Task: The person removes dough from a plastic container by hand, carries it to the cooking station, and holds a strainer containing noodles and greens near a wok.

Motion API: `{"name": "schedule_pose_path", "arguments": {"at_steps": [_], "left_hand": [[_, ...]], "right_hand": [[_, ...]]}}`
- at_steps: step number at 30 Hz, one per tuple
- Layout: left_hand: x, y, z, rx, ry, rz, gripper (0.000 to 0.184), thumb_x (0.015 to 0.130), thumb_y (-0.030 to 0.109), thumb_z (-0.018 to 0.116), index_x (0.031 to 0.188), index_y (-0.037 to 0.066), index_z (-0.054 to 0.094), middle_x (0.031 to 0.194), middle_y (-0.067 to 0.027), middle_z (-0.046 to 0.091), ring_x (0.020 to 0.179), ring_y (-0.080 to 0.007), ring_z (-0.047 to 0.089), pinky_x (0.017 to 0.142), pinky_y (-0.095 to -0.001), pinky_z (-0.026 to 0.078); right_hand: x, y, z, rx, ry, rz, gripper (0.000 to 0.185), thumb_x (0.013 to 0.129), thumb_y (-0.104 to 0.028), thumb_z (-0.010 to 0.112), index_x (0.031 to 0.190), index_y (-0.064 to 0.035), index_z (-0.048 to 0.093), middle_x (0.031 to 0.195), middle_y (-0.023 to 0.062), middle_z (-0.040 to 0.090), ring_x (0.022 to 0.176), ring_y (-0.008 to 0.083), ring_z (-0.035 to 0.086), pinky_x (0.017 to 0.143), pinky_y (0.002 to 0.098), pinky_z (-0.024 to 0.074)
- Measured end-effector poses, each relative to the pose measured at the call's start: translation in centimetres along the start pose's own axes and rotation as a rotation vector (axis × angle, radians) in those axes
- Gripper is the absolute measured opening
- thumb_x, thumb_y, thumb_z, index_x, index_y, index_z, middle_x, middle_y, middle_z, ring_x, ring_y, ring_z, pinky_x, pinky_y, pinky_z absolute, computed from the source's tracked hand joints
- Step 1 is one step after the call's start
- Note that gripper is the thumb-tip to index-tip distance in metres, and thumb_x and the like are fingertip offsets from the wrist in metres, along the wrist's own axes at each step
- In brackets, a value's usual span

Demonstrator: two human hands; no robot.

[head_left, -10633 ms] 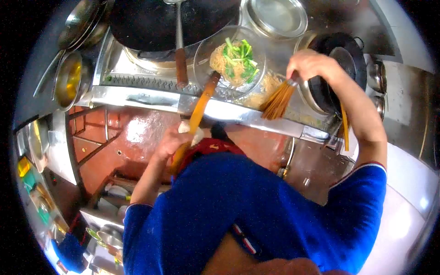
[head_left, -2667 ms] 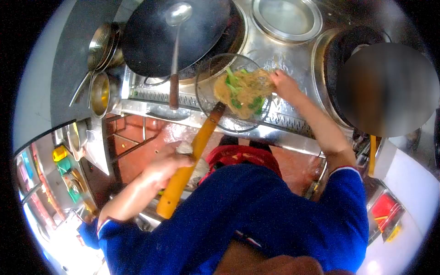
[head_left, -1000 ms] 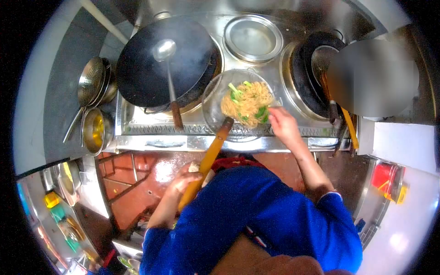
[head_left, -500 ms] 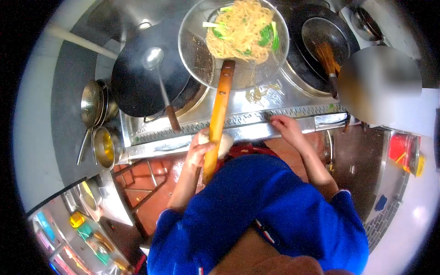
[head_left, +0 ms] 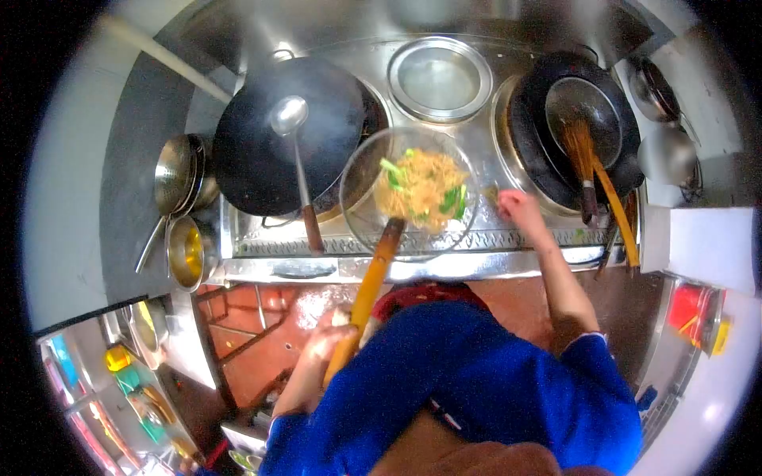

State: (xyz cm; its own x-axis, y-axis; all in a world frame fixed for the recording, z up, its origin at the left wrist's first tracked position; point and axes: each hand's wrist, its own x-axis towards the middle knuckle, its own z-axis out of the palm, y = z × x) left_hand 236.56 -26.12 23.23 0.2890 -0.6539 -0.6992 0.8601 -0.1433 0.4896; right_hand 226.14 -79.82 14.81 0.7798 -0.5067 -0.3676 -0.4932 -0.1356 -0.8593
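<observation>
My left hand (head_left: 324,339) is wrapped around the long yellow wooden handle of a round mesh strainer (head_left: 355,190). A bit of whitish cloth shows by that hand. Cooked noodles (head_left: 423,186) with pieces of green vegetable lie in the strainer, which hangs over the front of the steel stove (head_left: 476,258). Just right of its rim, my right hand (head_left: 517,210) is low over the stove top with its fingers curled together. A small brownish scrap shows at the fingertips, but blur hides what they hold, if anything.
To the left, a steaming black wok (head_left: 254,163) holds a metal ladle (head_left: 289,117). At the back sits a round pot of liquid (head_left: 440,79). A second wok (head_left: 528,143) on the right contains a pan and a bamboo brush (head_left: 578,143). Strainers (head_left: 172,170) hang at left.
The strainer with the noodles has come down and nearer to me, uncovering the pot behind it. My left hand has lowered; my right hand has reached forward over the stove top.
</observation>
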Motion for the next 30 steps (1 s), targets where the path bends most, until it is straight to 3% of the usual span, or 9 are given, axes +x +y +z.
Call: {"name": "schedule_pose_path", "arguments": {"at_steps": [6,9,10,12,15,17,23,26,30], "left_hand": [[-2.1,-2.8,0.1,-0.018,0.147,-0.045,0.048,0.077,0.002,0.070,0.123,0.000,0.055,0.095,-0.0098,0.065,0.082,-0.0216,0.064,0.072,-0.0347,0.053],[-2.0,-4.2,0.2,0.009,0.190,-0.002,0.045,0.077,0.002,0.071,0.121,0.000,0.058,0.097,-0.0091,0.067,0.084,-0.0212,0.064,0.074,-0.0345,0.053],[-2.0,-5.0,0.1,-0.006,0.222,-0.015,0.046,0.076,0.001,0.071,0.120,0.000,0.058,0.098,-0.0091,0.067,0.086,-0.0213,0.065,0.076,-0.0342,0.053],[-1.8,-4.6,1.6,-0.029,0.269,-0.041,0.048,0.073,-0.001,0.071,0.120,0.000,0.059,0.099,-0.0090,0.067,0.087,-0.0214,0.065,0.077,-0.0336,0.053],[-1.9,-2.1,3.6,-0.032,0.290,-0.047,0.047,0.072,0.000,0.069,0.118,0.000,0.059,0.098,-0.0085,0.066,0.085,-0.0210,0.064,0.076,-0.0332,0.053],[-2.0,-0.9,3.9,-0.050,0.291,-0.075,0.046,0.072,0.003,0.068,0.118,0.001,0.059,0.098,-0.0079,0.065,0.084,-0.0208,0.063,0.075,-0.0330,0.052],[-2.4,-0.1,3.4,-0.010,0.332,-0.095,0.048,0.071,0.005,0.069,0.117,0.002,0.058,0.097,-0.0065,0.064,0.083,-0.0197,0.061,0.071,-0.0330,0.051],[-2.4,0.6,1.9,0.060,0.280,-0.109,0.049,0.069,0.006,0.070,0.117,0.001,0.059,0.097,-0.0065,0.064,0.084,-0.0198,0.061,0.072,-0.0336,0.051],[-2.7,1.1,1.2,0.096,0.291,-0.154,0.051,0.067,0.008,0.070,0.116,0.001,0.059,0.100,-0.0073,0.064,0.087,-0.0205,0.061,0.077,-0.0340,0.050]], "right_hand": [[18.8,-6.8,0.9,0.129,0.038,-0.101,0.029,0.094,-0.014,0.062,0.120,-0.0016,0.060,0.082,0.0054,0.064,0.060,0.0102,0.057,0.053,0.0265,0.0480],[29.6,-9.0,2.0,-0.485,0.299,-0.378,0.056,0.086,-0.023,0.070,0.136,-0.0055,0.052,0.120,0.0237,0.063,0.113,0.0371,0.060,0.100,0.0458,0.0458],[32.4,-8.9,2.2,-0.670,0.422,-0.546,0.060,0.084,-0.025,0.071,0.138,-0.0068,0.050,0.120,0.0234,0.063,0.110,0.0367,0.062,0.098,0.0456,0.0473],[34.6,-9.6,2.9,-0.697,0.357,-0.515,0.051,0.091,-0.026,0.065,0.137,-0.0083,0.052,0.127,0.0237,0.057,0.123,0.0354,0.053,0.106,0.0455,0.0409],[41.6,-5.0,3.5,-1.024,-0.075,-0.492,0.034,0.091,-0.028,0.065,0.117,-0.0057,0.063,0.100,0.0168,0.067,0.100,0.0283,0.064,0.087,0.0405,0.0508],[38.7,-7.3,1.1,-0.314,-0.518,-0.101,0.026,0.092,-0.034,0.065,0.093,-0.0081,0.064,0.075,0.0011,0.062,0.067,0.0126,0.058,0.058,0.0271,0.0463],[24.1,-8.9,-1.1,-0.079,-0.659,0.078,0.024,0.090,-0.032,0.069,0.089,-0.0089,0.066,0.074,0.0001,0.064,0.062,0.0077,0.057,0.055,0.0232,0.0468],[22.4,-0.8,0.6,-0.139,-0.401,-0.268,0.034,0.089,-0.024,0.070,0.116,-0.0045,0.065,0.108,0.0091,0.069,0.097,0.0211,0.066,0.085,0.0313,0.0536],[17.6,2.0,2.0,-0.475,0.060,-0.547,0.057,0.085,-0.028,0.072,0.137,-0.0124,0.054,0.148,0.0132,0.042,0.132,0.0340,0.045,0.108,0.0411,0.0411]]}}
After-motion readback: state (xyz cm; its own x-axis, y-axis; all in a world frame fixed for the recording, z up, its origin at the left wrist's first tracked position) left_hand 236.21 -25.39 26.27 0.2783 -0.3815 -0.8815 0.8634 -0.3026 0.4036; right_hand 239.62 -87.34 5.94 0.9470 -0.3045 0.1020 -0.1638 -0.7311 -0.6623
